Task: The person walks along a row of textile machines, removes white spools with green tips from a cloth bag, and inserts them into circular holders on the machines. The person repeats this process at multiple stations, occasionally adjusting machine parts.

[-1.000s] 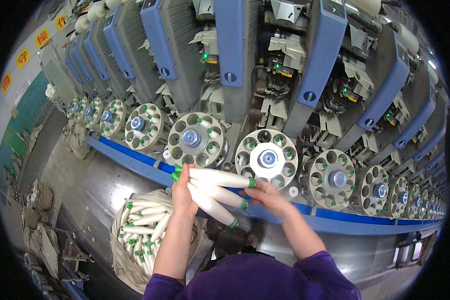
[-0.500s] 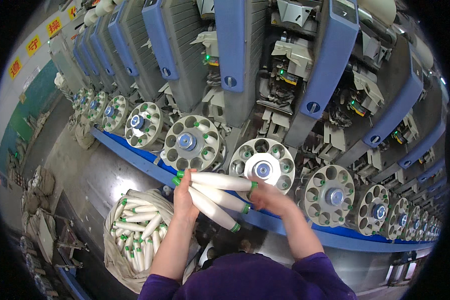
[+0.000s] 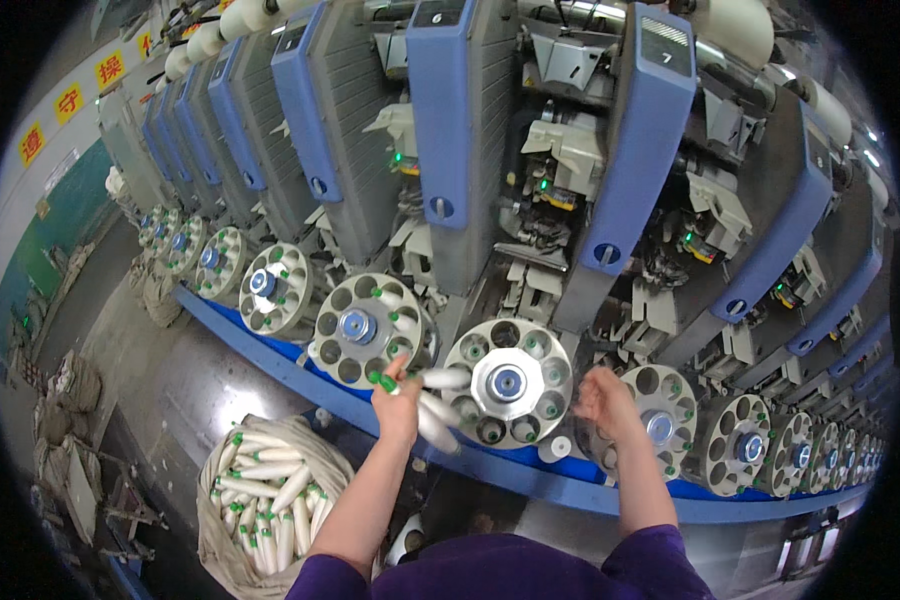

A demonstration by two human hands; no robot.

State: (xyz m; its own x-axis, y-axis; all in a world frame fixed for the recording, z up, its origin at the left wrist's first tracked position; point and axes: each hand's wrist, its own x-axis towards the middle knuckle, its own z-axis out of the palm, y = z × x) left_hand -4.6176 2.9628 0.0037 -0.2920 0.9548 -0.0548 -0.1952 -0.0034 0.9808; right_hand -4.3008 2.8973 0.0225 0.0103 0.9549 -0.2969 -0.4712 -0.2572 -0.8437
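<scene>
My left hand [image 3: 398,410] is closed around a few white yarn bobbins [image 3: 436,428] with green ends, which point right toward a round bobbin magazine [image 3: 460,352]. That magazine has a pale octagonal plate and a blue hub at its middle, with green bobbin tips in several of its pockets. Between this magazine and the one to its right [image 3: 682,388] is my right hand [image 3: 610,402]. Its fingers are bent and slightly apart, with no bobbin visible in them.
A cloth sack [image 3: 335,462] full of bobbins stands at the lower left. Magazines line a blue rail [image 3: 470,462] in front of tall blue-and-grey winding units [image 3: 445,120]. A small white cylinder [image 3: 555,449] lies by the rail below the central magazine.
My right hand has left the bobbins and moved right, to beside the central magazine. My left hand has shifted slightly right and down, still holding bobbins. The whole view has shifted too.
</scene>
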